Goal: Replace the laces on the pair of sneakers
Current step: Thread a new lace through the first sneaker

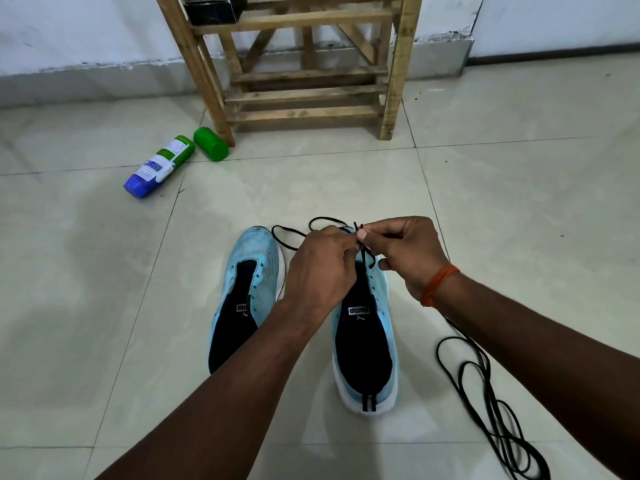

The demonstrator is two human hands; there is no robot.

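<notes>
On the pale tiled floor [104, 306], far to the left, a spray can [159, 166] with a blue base and a white and green label lies on its side, and its green cap [210, 144] lies just beside it, against the foot of a wooden rack [304, 95] that stands by the wall. A dark box [214, 8] sits on an upper shelf of the rack. Nearer the person, the two light blue sneakers stand side by side on the floor with their toes pointing away. The left sneaker [256, 268] has bare eyelets and a dark tongue. The left hand [322, 268] reaches across between the shoes to the front of the right sneaker [363, 341], with its back to the camera and its fingers curled in, pinching the black lace [325, 218] where the two hands meet. That lace loops out over the floor past the toes of both shoes and runs down into the front eyelets of the right sneaker. The right hand [412, 258] holds the lace just beside the left, thumb and forefinger pressed together on it near the tip, which sticks up above them; the other fingers are loosely bent. An orange thread band [440, 284] circles the right wrist. A second, loose lace [438, 353] lies in tangled loops on the floor to the right of the right sneaker, partly under the right forearm.
</notes>
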